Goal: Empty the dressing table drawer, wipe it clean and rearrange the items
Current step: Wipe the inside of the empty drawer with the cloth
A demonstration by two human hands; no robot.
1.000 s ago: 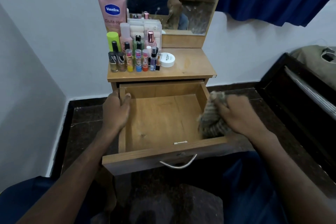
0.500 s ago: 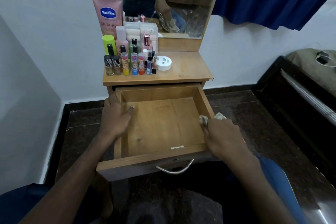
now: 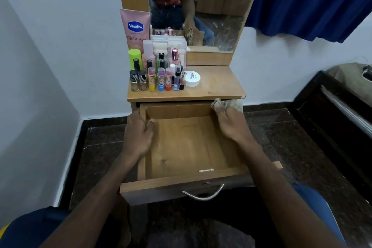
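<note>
The drawer stands pulled out below the counter, its wooden floor bare but for a small metal catch by the near wall. The left hand grips the drawer's left wall near the far corner, thumb inside. The right hand holds a crumpled cloth against the far right corner, fingers curled on it. On the counter's left side cluster bottles, a white jar just right of them, and a pink Vaseline tube behind. A mirror rises at the back.

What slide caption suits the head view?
Left hand steadies the emptied drawer while right hand wipes its far corner with a cloth.
</note>
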